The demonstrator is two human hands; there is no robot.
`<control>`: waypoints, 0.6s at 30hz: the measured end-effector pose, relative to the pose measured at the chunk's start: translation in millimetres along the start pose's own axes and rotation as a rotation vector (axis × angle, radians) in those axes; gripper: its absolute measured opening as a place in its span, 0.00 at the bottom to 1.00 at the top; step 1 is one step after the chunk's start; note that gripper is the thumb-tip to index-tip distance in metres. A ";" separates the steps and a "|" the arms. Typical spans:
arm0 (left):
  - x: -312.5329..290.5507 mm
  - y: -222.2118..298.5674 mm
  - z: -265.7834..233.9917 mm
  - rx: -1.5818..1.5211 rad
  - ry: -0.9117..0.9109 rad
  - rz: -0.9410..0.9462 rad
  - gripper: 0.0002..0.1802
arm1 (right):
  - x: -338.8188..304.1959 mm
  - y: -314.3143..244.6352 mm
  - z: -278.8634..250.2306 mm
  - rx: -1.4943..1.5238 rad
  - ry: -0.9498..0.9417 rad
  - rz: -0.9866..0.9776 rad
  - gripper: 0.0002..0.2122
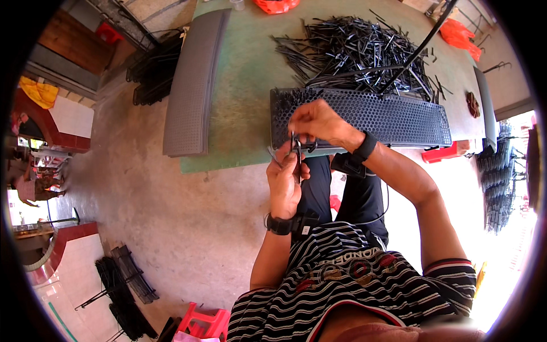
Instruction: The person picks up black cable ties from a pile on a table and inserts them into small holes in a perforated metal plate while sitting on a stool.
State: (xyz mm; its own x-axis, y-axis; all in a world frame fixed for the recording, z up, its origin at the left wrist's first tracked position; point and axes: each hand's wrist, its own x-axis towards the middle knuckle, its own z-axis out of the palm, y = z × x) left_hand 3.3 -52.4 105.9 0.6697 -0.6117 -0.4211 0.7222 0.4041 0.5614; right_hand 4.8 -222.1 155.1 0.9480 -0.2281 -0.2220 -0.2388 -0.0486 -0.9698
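My left hand (pixel 284 185), in front of the table's near edge, is closed around a few thin black strips (pixel 298 157) that stick up past its fingers. Just above it, my right hand (pixel 319 122) is bent down with its fingers pinched at the upper end of one strip. Behind both hands lies a long black panel (pixel 370 119) full of round holes, along the table's near side. Short black strips stand bunched on its left end. A large loose pile of black strips (pixel 359 51) is heaped beyond the panel.
The green table (pixel 245 85) carries a stack of grey perforated sheets (pixel 194 85) on its left. A black rod (pixel 419 48) slants over the pile. Red plastic bags (pixel 458 37) lie at the far side. A red stool (pixel 202 322) stands on the floor, lower left.
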 end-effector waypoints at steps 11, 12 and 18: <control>1.6 -4.0 -8.5 0.054 0.051 0.114 0.14 | 22.8 -1.5 7.1 -0.509 0.379 -0.610 0.05; 1.1 -2.7 -8.3 0.071 0.058 0.105 0.14 | 24.4 1.1 6.7 -0.555 0.385 -0.644 0.05; -2.5 5.0 -6.8 0.117 0.150 0.075 0.14 | 25.7 -1.1 10.1 -0.577 0.363 -0.665 0.05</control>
State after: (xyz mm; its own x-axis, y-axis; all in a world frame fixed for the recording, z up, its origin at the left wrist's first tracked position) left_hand 6.5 -44.3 105.0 0.7454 -0.4715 -0.4712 0.6500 0.3574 0.6706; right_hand 31.6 -218.1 149.4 0.8273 -0.2642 0.4958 0.1667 -0.7273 -0.6657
